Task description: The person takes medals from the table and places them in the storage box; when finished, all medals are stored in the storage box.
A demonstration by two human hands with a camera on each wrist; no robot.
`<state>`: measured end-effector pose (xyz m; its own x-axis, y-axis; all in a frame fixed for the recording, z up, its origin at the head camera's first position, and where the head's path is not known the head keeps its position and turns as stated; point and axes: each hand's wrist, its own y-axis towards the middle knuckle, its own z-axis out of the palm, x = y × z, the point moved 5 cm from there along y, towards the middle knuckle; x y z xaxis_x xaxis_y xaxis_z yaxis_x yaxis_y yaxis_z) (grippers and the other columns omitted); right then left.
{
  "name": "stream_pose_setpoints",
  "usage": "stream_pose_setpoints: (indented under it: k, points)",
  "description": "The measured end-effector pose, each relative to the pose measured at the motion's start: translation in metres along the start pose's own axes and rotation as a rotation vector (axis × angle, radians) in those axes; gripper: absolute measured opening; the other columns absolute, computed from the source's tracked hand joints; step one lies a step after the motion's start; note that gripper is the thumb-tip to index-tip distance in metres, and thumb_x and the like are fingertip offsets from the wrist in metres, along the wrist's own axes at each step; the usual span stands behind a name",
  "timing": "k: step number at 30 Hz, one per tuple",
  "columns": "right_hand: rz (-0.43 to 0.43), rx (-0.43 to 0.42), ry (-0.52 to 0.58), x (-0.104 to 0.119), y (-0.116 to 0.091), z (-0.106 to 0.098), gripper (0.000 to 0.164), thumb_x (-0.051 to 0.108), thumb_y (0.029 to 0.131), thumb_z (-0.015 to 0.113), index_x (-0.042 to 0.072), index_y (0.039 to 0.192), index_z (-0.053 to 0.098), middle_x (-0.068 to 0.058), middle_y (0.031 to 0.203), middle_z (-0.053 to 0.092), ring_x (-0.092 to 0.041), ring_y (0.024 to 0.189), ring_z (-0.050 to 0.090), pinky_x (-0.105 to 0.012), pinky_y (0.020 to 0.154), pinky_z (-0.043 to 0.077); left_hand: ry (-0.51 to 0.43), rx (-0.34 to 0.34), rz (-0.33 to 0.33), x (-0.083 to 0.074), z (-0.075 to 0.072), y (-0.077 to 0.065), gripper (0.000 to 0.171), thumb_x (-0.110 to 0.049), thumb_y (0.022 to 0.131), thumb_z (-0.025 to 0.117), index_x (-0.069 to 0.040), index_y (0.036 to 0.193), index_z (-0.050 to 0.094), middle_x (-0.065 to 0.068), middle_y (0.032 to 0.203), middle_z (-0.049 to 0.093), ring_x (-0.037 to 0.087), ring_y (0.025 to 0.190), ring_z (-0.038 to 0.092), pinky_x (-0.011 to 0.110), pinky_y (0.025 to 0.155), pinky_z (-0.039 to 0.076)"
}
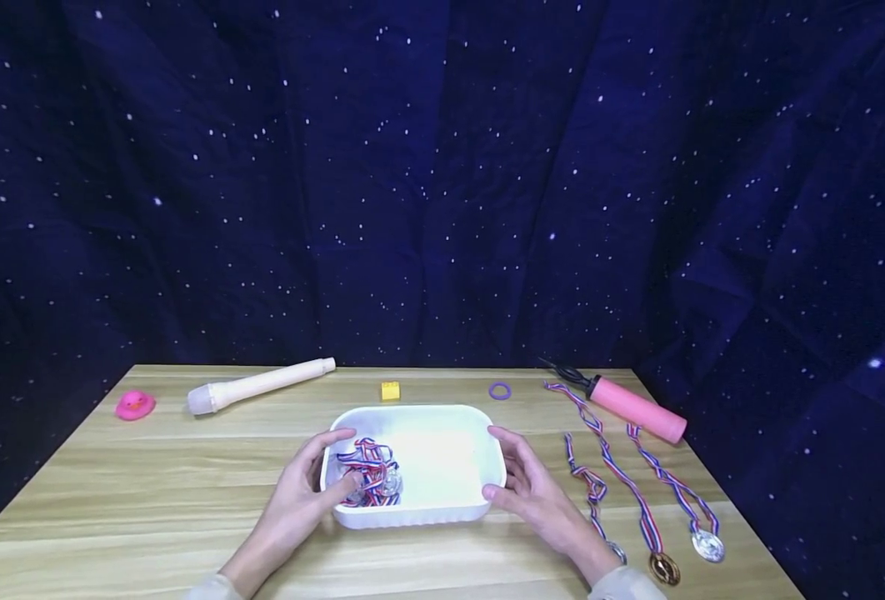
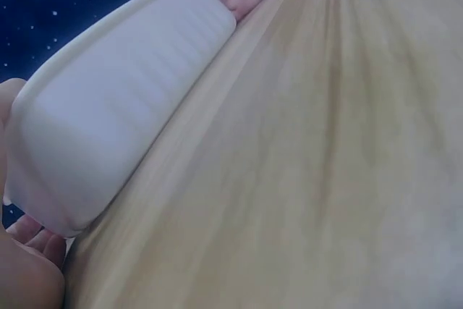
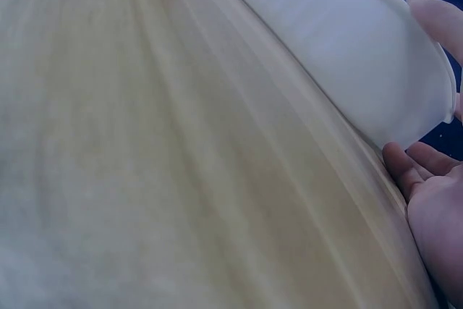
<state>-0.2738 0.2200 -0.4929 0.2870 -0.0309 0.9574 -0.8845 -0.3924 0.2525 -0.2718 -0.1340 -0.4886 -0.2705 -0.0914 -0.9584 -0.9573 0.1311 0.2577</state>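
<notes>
Here, the white tub point(image 1: 442, 458) sits between both hands point(image 1: 298, 492) point(image 1: 536, 490).

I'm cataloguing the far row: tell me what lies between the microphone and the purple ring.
In the head view, a yellow toy brick lies between the microphone and the purple ring, with bare tabletop on either side of it.

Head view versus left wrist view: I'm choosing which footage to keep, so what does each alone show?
Only the head view clearly shows medals inside the white tub, three more medals outside it, pink duck, microphone, yellow brick, purple ring and pink pump. Only the left wrist view shows left-hand fingertips low beside the tub's bottom corner. Both show the tub's outer wall, left hand, right hand, table and starry backdrop.
</notes>
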Motion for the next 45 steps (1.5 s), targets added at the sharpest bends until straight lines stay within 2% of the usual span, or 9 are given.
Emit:
stream_pose_setpoints:
  k: [12, 19, 22, 26, 30, 34, 38, 41, 45]
  points:
    - [0.009, 0.018, -0.011, 0.003, 0.005, 0.006, 0.086, 0.005, 0.102, 0.079, 0.011, 0.173, 0.031, -0.025, 0.166, 0.045, -0.036, 0.151, 0.051, -0.027, 0.122, 0.049, 0.018, -0.029, -0.015, 0.005, -0.009, 0.000, 0.065, -0.001, 0.094, 0.083, -0.008, 0.154, 0.060, 0.015, 0.156, 0.061, 0.029, 0.149, 0.055, 0.013, 0.118, 0.042]
    - [-0.039, -0.020, -0.088, 0.030, 0.000, -0.011, 0.088, 0.005, 0.101, 0.079, 0.014, 0.173, 0.030, -0.026, 0.169, 0.042, -0.047, 0.147, 0.054, -0.036, 0.117, 0.056, 0.027, -0.025, 0.006, 0.004, -0.008, 0.001, 0.063, -0.001, 0.094, 0.084, -0.007, 0.153, 0.061, 0.014, 0.157, 0.060, 0.028, 0.150, 0.054, 0.013, 0.120, 0.040]
    - [-0.116, -0.065, -0.136, 0.048, -0.009, -0.029, 0.087, 0.000, 0.101, 0.077, 0.013, 0.173, 0.030, -0.026, 0.166, 0.047, -0.045, 0.146, 0.057, -0.040, 0.115, 0.058, 0.037, -0.028, 0.004, 0.004, -0.008, 0.002, 0.063, -0.003, 0.094, 0.085, -0.010, 0.152, 0.062, 0.014, 0.153, 0.062, 0.031, 0.144, 0.059, 0.016, 0.117, 0.046]
    - [-0.218, -0.099, -0.204, 0.066, -0.028, -0.055, 0.086, -0.010, 0.099, 0.074, 0.006, 0.172, 0.031, -0.025, 0.162, 0.053, -0.032, 0.144, 0.061, -0.037, 0.111, 0.059, 0.039, -0.020, 0.010, 0.001, -0.006, 0.002, 0.063, -0.002, 0.094, 0.084, -0.011, 0.152, 0.062, 0.018, 0.149, 0.065, 0.033, 0.135, 0.066, 0.021, 0.112, 0.053]
    - [-0.258, -0.127, -0.245, 0.072, -0.052, -0.077, 0.085, -0.018, 0.097, 0.072, 0.000, 0.170, 0.033, -0.024, 0.158, 0.058, -0.023, 0.141, 0.064, -0.031, 0.110, 0.059, 0.042, -0.018, 0.010, 0.001, -0.004, 0.002, 0.063, -0.002, 0.094, 0.085, -0.008, 0.152, 0.061, 0.018, 0.151, 0.063, 0.032, 0.138, 0.063, 0.019, 0.114, 0.049]
    - [-0.232, -0.143, -0.272, 0.065, -0.076, -0.092, 0.082, -0.020, 0.094, 0.075, -0.002, 0.166, 0.038, -0.022, 0.154, 0.061, -0.021, 0.137, 0.066, -0.030, 0.109, 0.059, 0.048, -0.022, 0.006, 0.003, -0.003, 0.002, 0.062, -0.003, 0.094, 0.085, -0.007, 0.151, 0.062, 0.014, 0.154, 0.062, 0.035, 0.145, 0.059, 0.016, 0.118, 0.044]
    - [-0.177, -0.122, -0.294, 0.052, -0.095, -0.098, 0.078, -0.015, 0.095, 0.078, 0.000, 0.163, 0.044, -0.032, 0.147, 0.061, -0.024, 0.133, 0.068, -0.029, 0.106, 0.061, 0.048, -0.020, 0.003, 0.005, -0.004, 0.002, 0.062, -0.002, 0.093, 0.085, -0.006, 0.151, 0.062, 0.011, 0.155, 0.062, 0.038, 0.148, 0.055, 0.015, 0.119, 0.042]
    - [-0.138, -0.095, -0.299, 0.045, -0.102, -0.101, 0.074, -0.013, 0.094, 0.080, -0.002, 0.160, 0.048, -0.039, 0.142, 0.061, -0.027, 0.130, 0.069, -0.030, 0.104, 0.062, 0.051, -0.023, -0.005, 0.006, -0.004, 0.002, 0.061, -0.002, 0.093, 0.085, -0.008, 0.150, 0.063, 0.011, 0.154, 0.062, 0.038, 0.148, 0.055, 0.015, 0.119, 0.042]
    - [-0.116, -0.045, -0.296, 0.043, -0.105, -0.105, 0.066, -0.012, 0.095, 0.080, -0.010, 0.154, 0.051, -0.038, 0.136, 0.063, -0.027, 0.124, 0.071, -0.029, 0.102, 0.062, 0.049, -0.021, -0.011, 0.006, -0.003, 0.002, 0.060, -0.003, 0.094, 0.085, -0.013, 0.149, 0.065, 0.014, 0.152, 0.064, 0.037, 0.143, 0.059, 0.018, 0.117, 0.046]
